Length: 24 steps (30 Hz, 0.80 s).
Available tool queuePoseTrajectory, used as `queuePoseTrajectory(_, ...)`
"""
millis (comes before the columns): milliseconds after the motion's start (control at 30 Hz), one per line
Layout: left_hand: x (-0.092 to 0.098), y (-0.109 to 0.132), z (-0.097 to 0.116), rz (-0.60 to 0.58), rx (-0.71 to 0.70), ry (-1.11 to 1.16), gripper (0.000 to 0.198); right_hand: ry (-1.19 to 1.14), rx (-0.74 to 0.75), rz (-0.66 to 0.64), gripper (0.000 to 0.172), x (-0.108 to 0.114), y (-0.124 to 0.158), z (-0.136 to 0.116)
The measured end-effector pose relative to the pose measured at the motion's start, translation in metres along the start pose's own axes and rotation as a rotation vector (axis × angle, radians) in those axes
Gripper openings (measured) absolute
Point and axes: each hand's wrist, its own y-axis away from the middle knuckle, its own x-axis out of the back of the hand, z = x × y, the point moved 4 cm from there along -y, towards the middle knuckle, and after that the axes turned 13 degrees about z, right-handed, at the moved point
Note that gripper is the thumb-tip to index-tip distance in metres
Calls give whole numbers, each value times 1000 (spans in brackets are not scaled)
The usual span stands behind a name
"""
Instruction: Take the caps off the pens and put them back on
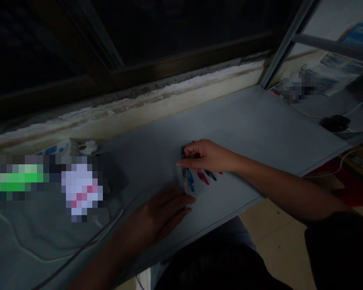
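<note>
A slim, pale pen-like stick (185, 183) stands lengthwise between my two hands above the grey table. My left hand (166, 211) pinches its near end between thumb and fingers. My right hand (204, 156) is closed at its far end, thumb pressed to the fingers, and its grip is partly hidden. Under and beside my right hand lie a blue pen-like item (191, 181), a red one (203, 177) and a black one (211, 175). Their upper parts are covered by the hand. The dim light blurs their details.
The grey table (230, 117) runs along a wall below a dark window. A white power strip (65, 148) and a loose cable (87, 243) are on the left, beside blurred-out items. A metal shelf frame (287, 44) and a black adapter (335, 123) stand right.
</note>
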Motion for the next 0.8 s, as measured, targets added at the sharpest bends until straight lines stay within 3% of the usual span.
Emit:
queuePoseTrajectory(267, 0, 3, -7, 3, 36, 37, 18, -26, -14, 1, 45, -4, -2, 3)
queuePoseTrajectory(533, -9, 1, -12, -101, 124, 82, 17, 59, -4, -37, 33, -5, -2, 1)
queuePoseTrajectory(700, -9, 2, -11, -119, 115, 5, 28, 147, 19, -6, 31, -5, -4, 1)
queuePoseTrajectory(800, 5, 20, 2, -155, 136, -82, 46, 262, 78, 63, 33, -4, -6, 4)
